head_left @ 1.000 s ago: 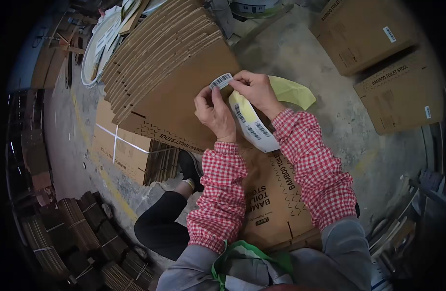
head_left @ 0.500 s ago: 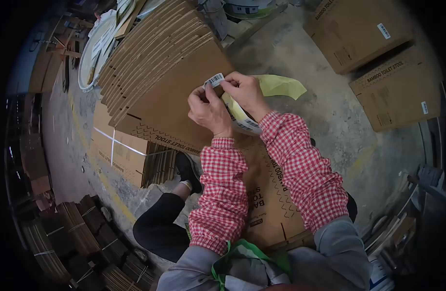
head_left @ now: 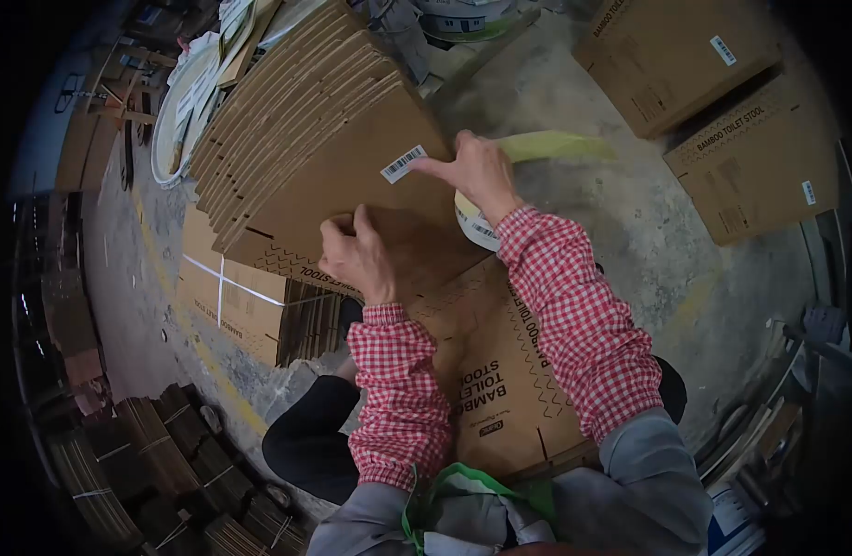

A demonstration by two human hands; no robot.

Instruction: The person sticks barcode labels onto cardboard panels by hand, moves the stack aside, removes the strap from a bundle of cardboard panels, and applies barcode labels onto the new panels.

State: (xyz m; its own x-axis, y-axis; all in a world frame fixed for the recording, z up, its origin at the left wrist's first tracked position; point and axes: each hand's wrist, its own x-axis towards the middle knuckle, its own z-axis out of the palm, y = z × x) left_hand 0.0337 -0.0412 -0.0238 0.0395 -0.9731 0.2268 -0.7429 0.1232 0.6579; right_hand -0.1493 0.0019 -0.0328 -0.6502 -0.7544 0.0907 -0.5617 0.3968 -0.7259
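So your right thumb is on the end of that barcode sticker, which shows against the front of the cardboard stack — can't tell if it's stuck flat. The rest of your right hand covers the label strip, so no idea how tight that grip is; yellow backing paper trails off behind. Your left hand is lower down by the same cardboard, fingers loosely curled, thumb apart from them, nothing pinched. The box in front of you reads "BAMBOO TOILET STOOL" — the small dark logo under it is too blurry for me. Both boxes on the right have barcode stickers too.
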